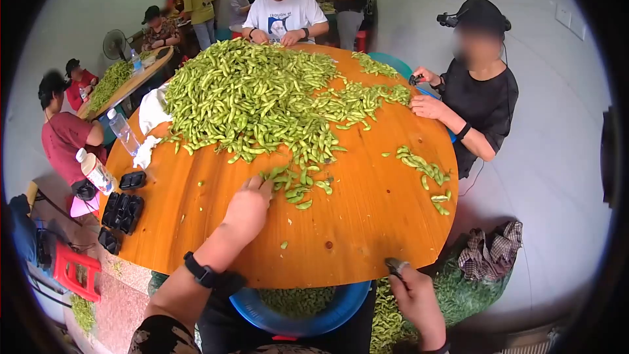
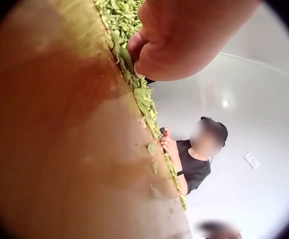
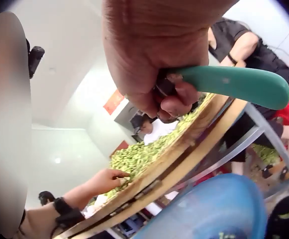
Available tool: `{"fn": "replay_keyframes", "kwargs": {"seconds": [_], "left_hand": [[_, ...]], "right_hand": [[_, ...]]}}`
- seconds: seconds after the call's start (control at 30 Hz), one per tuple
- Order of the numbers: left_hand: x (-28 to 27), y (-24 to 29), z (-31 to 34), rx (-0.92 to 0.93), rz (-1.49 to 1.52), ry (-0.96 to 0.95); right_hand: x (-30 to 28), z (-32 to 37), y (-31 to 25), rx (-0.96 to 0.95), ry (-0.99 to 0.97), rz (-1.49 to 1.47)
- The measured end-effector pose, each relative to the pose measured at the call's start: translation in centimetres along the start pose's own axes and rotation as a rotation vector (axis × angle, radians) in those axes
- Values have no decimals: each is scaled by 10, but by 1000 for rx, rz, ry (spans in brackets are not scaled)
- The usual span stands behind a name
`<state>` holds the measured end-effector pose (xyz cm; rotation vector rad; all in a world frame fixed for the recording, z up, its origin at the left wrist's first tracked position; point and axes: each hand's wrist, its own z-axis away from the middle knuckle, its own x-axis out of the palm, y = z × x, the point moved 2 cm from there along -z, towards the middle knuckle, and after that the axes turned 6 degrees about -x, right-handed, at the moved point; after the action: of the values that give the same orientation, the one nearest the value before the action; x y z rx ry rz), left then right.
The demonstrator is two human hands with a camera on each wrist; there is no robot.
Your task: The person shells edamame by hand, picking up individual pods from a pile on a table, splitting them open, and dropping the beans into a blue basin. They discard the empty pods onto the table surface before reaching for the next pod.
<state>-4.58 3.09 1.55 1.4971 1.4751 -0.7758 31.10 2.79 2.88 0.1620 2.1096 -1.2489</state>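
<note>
My left hand point(image 1: 248, 207) is at the near edge of the pile of green soybean pods point(image 1: 242, 92) on the round wooden table. Its thumb and fingers close in on a pod point(image 2: 126, 59) at the table surface, partly hiding it. Beyond the table's near right edge, my right hand point(image 1: 419, 303) grips a small tool with a teal handle point(image 3: 234, 84). The handle sticks out of the fist, while a dark part shows at the curled fingers. The tool's working end is mostly hidden by the hand.
A blue basin point(image 1: 350, 311) holding pods sits below the table edge at my lap. Black cases point(image 1: 122, 212) and bottles point(image 1: 98, 172) stand at the left. A person in black point(image 1: 481, 85) works at the right; another in white point(image 1: 285, 16) sits opposite. Loose pods point(image 1: 426, 169) lie on the right.
</note>
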Motion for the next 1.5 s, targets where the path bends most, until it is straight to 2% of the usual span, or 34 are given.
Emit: {"fn": "replay_keyframes", "kwargs": {"seconds": [0.17, 0.23, 0.3, 0.37, 0.4, 0.47, 0.63, 0.7, 0.8, 0.97, 1.03, 1.13, 1.2, 1.23, 1.27, 1.3, 1.33, 1.4, 1.47, 1.5], "left_hand": [[-19, 0, 14, -70, 61, 3], [-36, 13, 14, -102, 182, -24], [-31, 22, 12, -127, 303, -57], [-12, 30, 16, -68, 743, -46], [-10, 36, 15, -59, 751, -55], [-6, 42, 16, -232, 1006, -223], [6, 42, 21, -209, 1042, -301], [6, 43, 23, -11, 935, -217], [3, 43, 25, 39, 827, -264], [1, 49, 28, 35, 733, -313], [4, 48, 30, 38, 722, -330], [11, 46, 31, 116, 730, -222], [17, 42, 32, 63, 962, -279], [20, 40, 32, 66, 963, -283], [24, 38, 31, -18, 1141, -381], [26, 37, 30, -103, 1315, -482], [25, 38, 30, -96, 1314, -488], [16, 43, 29, 32, 796, -320], [5, 47, 29, 61, 700, -261], [2, 48, 29, 88, 598, -198]], "right_hand": [[51, -41, -38, -22, -235, -206], [76, -59, -46, -45, -228, -251], [96, -73, -48, -63, -216, -295], [111, -81, -44, 120, -216, -423], [113, -83, -44, 130, -206, -418], [117, -84, -42, 312, -249, -582], [119, -77, -38, 388, -191, -619], [120, -75, -39, 425, -180, -626], [124, -73, -38, 455, -161, -695], [135, -69, -32, 306, 12, -646], [136, -69, -37, 355, 25, -677], [139, -72, -40, 443, 51, -796], [136, -73, -39, 489, 65, -885], [134, -73, -37, 548, 34, -998], [134, -72, -35, 607, 4, -1111], [135, -72, -35, 607, 11, -1113], [136, -72, -35, 568, 29, -1028], [136, -72, -36, 534, 57, -941], [132, -71, -42, 251, 46, -529], [134, -69, -42, 255, 39, -529]]}}
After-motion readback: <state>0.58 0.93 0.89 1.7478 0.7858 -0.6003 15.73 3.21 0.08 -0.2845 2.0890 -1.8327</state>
